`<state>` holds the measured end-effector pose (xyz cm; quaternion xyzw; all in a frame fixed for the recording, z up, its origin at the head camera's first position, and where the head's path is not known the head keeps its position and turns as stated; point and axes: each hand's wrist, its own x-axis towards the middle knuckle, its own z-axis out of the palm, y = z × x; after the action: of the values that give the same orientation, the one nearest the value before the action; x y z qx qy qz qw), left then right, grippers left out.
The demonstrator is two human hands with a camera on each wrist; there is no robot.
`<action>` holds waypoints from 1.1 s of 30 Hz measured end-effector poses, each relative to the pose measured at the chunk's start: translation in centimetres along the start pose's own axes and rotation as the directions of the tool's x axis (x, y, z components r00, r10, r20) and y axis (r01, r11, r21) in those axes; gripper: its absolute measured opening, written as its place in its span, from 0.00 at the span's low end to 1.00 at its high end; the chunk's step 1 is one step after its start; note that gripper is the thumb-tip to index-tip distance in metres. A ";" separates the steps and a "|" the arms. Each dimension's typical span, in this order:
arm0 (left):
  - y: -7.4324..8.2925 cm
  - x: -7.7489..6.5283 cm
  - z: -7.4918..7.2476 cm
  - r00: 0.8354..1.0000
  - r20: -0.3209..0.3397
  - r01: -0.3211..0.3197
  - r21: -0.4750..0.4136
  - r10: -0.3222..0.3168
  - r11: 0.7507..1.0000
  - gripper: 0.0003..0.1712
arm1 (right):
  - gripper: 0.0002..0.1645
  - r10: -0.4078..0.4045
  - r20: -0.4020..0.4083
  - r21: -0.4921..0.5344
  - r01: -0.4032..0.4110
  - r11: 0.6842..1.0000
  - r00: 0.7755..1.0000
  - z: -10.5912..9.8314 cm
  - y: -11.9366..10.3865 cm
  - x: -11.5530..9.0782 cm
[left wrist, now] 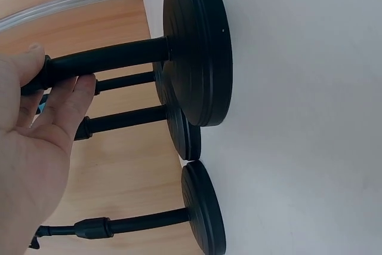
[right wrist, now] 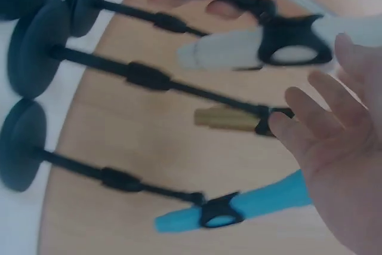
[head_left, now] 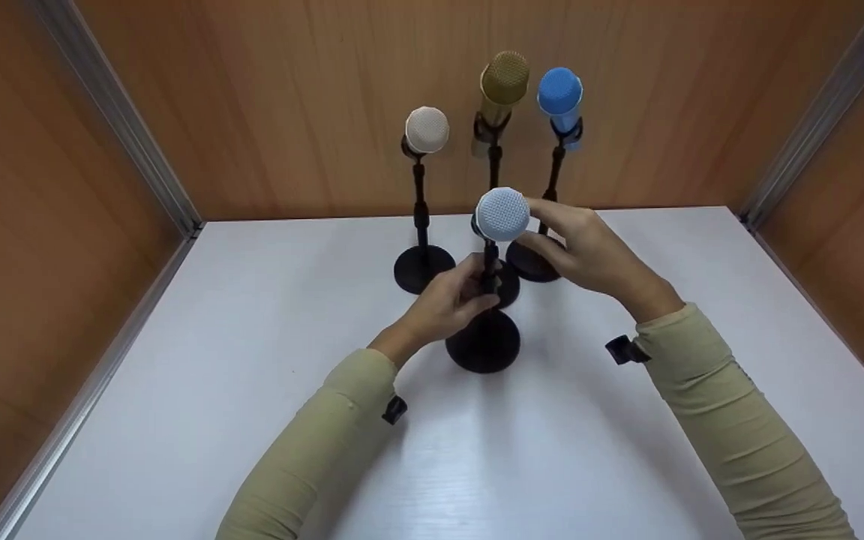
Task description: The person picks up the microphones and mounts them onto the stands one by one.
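Note:
A white microphone (head_left: 502,214) sits in the clip of a black stand with a round base (head_left: 483,342), nearest of several such stands. My left hand (head_left: 447,300) grips this stand's pole (left wrist: 113,57) between thumb and fingers. Just right of the white microphone's head is my right hand (head_left: 586,247), its fingers loosely bent. In the right wrist view, one fingertip overlaps the microphone body (right wrist: 230,51); whether it touches cannot be told. The other fingers (right wrist: 325,106) stand apart from it.
Behind stand a second white microphone (head_left: 427,130) at left, a gold one (head_left: 505,79) in the middle and a blue one (head_left: 560,91) at right, each on a black stand. Wood-look panels (head_left: 312,112) enclose the white table (head_left: 289,300) at back and sides.

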<state>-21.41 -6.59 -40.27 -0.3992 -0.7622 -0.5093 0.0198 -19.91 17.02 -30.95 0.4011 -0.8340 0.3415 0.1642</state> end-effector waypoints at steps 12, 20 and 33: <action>0.0 -0.4 -0.1 1.000 0.015 0.005 0.003 -0.005 1.000 0.19 | 0.50 0.364 0.529 -0.111 -0.363 0.925 0.767 5.7 5.6 -5.1; 0.4 -0.3 0.0 1.000 -0.003 0.012 0.027 -0.012 1.000 0.19 | 0.42 0.317 0.615 -0.124 -0.308 0.943 0.722 9.1 5.5 -5.1; 1.4 -0.3 -0.3 1.000 0.004 0.016 0.003 -0.016 1.000 0.20 | 0.22 0.292 0.661 -0.160 -0.250 0.955 0.691 9.6 4.4 -3.9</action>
<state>-20.43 -6.81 -39.16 -0.3940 -0.7661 -0.5076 0.0148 -20.88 14.39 -41.90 0.3653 -0.8953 0.1682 -0.1916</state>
